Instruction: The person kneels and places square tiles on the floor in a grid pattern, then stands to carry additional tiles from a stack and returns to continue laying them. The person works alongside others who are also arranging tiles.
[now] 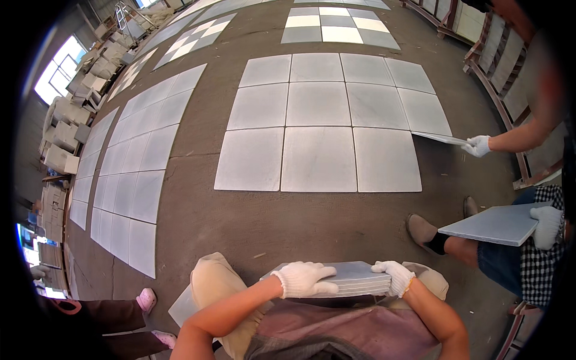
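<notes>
A stack of several grey stone tiles [354, 273] lies across my lap, between my knees. My left hand [305, 279], in a white knitted glove, grips the stack's left end, fingers stretched along its top and near edge. My right hand [393, 278], gloved the same way, is closed round the right end. Beyond my knees, a block of pale grey square tiles [318, 156] lies in rows on the brown floor. At its right side, a co-worker's gloved hand [477, 146] holds a tilted tile [438, 138] by its edge.
The co-worker's other gloved hand [546, 227] holds a grey tile [495, 225] near my right knee. A person in pink shoes [146, 299] stands at my left. More tile blocks [135, 162] lie left and farther back. Wooden racks [480, 66] line the right side.
</notes>
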`<action>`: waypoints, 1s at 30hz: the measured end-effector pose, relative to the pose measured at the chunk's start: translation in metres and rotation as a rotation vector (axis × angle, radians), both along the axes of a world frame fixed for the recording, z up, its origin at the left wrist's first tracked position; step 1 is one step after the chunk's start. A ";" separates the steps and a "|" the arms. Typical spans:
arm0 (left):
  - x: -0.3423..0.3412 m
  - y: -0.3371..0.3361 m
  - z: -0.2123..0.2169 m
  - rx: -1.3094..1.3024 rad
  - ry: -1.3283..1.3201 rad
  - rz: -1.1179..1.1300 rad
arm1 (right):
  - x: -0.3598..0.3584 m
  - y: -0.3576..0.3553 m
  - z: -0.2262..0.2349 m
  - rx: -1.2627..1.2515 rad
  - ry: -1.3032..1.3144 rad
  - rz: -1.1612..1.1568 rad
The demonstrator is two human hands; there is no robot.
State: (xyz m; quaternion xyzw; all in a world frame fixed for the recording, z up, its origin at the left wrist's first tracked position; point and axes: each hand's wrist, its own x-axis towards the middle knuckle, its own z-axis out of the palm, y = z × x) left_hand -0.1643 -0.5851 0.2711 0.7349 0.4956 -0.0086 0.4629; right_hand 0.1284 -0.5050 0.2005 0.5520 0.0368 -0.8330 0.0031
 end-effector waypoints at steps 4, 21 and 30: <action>-0.002 0.001 -0.007 -0.151 -0.083 0.019 | -0.003 -0.003 -0.001 0.032 -0.036 -0.009; -0.009 0.009 0.003 -0.177 -0.098 0.046 | -0.002 -0.016 0.018 0.135 0.004 -0.163; -0.008 0.002 0.005 -0.157 -0.120 0.068 | -0.019 -0.041 0.050 0.394 -0.039 0.000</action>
